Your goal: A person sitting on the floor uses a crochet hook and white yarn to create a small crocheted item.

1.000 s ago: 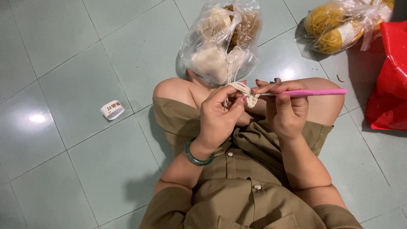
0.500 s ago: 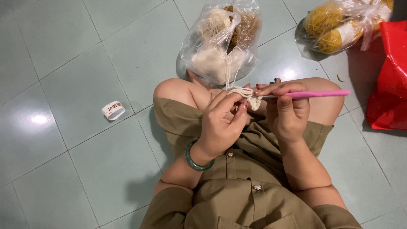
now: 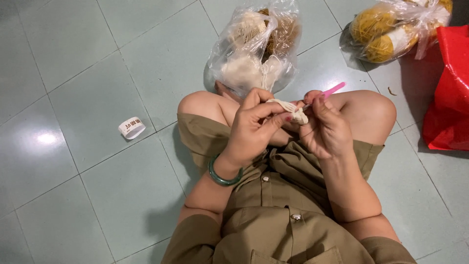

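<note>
- The floor (image 3: 88, 98) of pale green tiles fills the view, with the seated person's bare knees and olive-green clothing (image 3: 273, 215) rising from the near edge; this matches both earlier frames, so the body has not shifted.
- The clear plastic bag of cream and tan yarn (image 3: 254, 49) lies on the far side just beyond the knees, a second bag of yellow yarn (image 3: 391, 29) sits at the far right, and the red bag (image 3: 449, 93) stays at the right edge; none of them has moved.
- The left hand (image 3: 251, 129), with a green bangle (image 3: 223, 177) on its wrist, sits in the middle above the lap, fingers curled shut and pinching the small cream crochet piece (image 3: 293, 111); it holds the same place as before.
- The right hand (image 3: 327, 129) is just right of it, fingers closed round the pink crochet hook (image 3: 328, 91); the two hands nearly touch at the work.
- The hook is what has changed: a second ago it lay almost level, its handle reaching far out to the right, and now it tilts steeply, with only a short pink end showing above the thumb. I judge this as the wrist turning to draw the hook through a loop, so a stitch is mid-way.
- The cream strand runs from the piece back to the near bag, as earlier.
- The small white paper band (image 3: 132, 127) lies alone on the tiles at the left, unmoved.
</note>
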